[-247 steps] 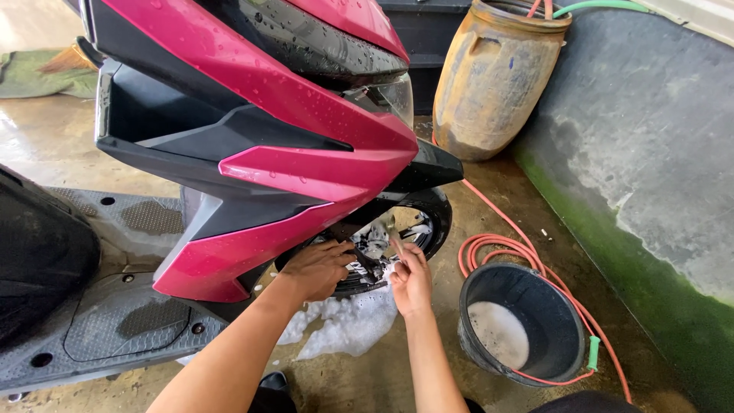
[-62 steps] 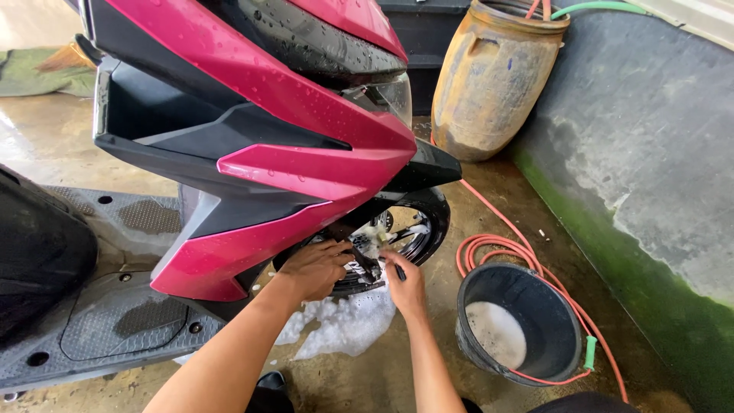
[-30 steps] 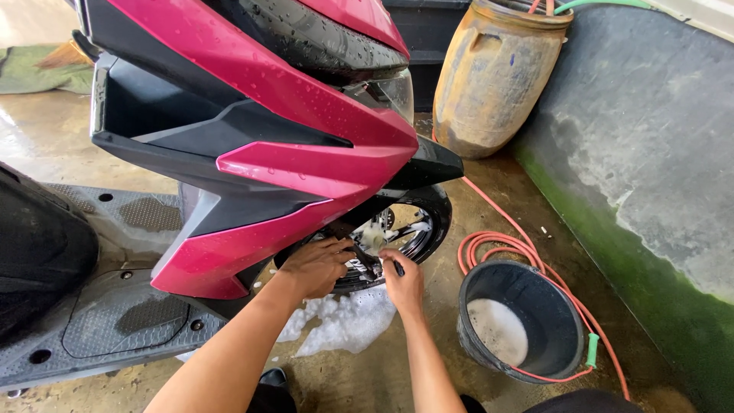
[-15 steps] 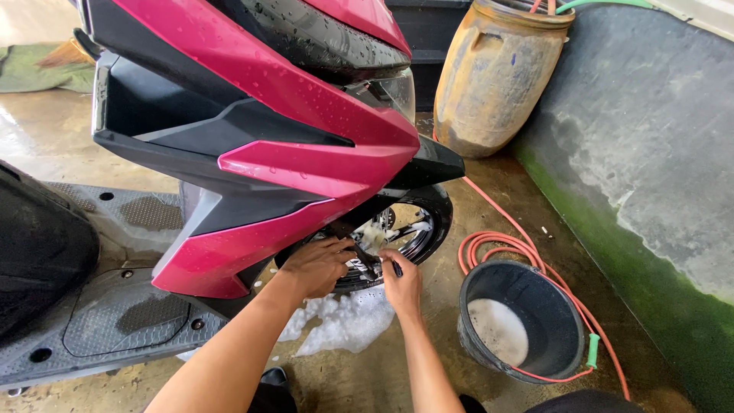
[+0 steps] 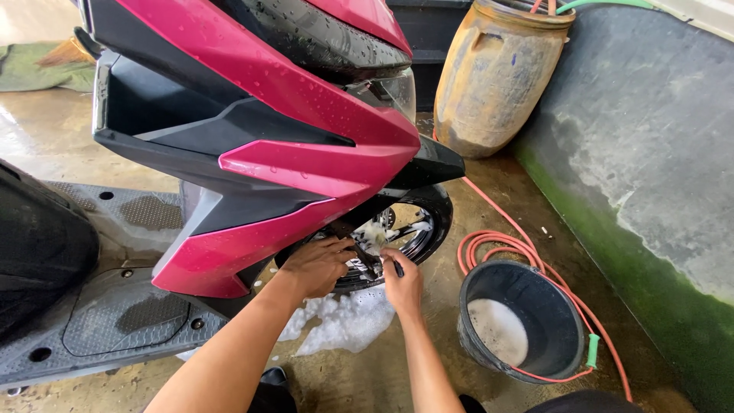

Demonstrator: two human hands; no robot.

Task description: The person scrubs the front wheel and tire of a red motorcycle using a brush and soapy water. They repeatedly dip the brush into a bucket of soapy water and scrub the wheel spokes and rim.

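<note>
Wet concrete floor (image 5: 527,191); soapy black front wheel (image 5: 397,229); left hand (image 5: 317,264) fingers clenched on tyre, right hand (image 5: 401,279) grasping brush (image 5: 386,264).

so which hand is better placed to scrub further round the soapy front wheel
Probably the right hand: it sits at the front wheel near the open spokes, apparently gripping a small dark tool. The left hand rests against the tyre, under the red fairing.
</note>
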